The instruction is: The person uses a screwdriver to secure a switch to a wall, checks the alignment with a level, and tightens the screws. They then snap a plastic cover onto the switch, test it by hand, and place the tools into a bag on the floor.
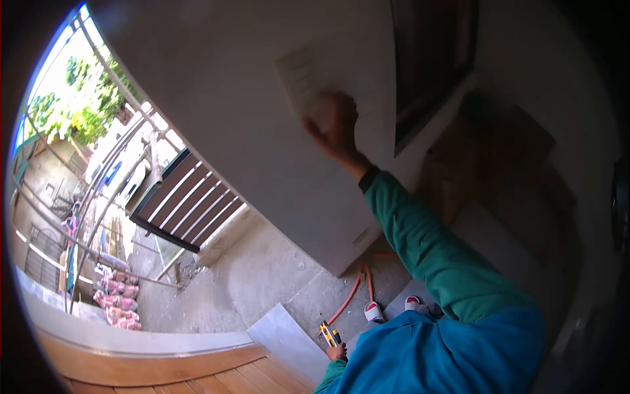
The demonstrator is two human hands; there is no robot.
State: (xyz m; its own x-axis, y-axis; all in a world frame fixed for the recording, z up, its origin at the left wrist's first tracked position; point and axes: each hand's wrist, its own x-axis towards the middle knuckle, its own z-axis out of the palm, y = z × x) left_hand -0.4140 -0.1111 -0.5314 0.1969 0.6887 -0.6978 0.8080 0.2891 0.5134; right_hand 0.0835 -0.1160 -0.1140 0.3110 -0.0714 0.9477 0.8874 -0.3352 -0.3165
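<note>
My right hand (335, 125), in a green sleeve with a dark cuff, is raised against a pale wall-like surface (275, 177). Its fingers look curled, though dim light and blur hide what is in them. Directly beside it on that surface is a pale rectangular plate (298, 79) with short dark marks along one side. Low down near my body, my left hand (336, 352) is closed around a small yellow and black hand tool (329, 333), whose exact kind I cannot make out.
An orange hose (346, 301) runs across the concrete floor near my sandals (374, 312). A grey sheet (289, 338) lies by the wooden boards (230, 377). Metal railings (98, 230) and a slatted panel (187, 202) stand left. Brown cardboard-like pieces (453, 157) are at right.
</note>
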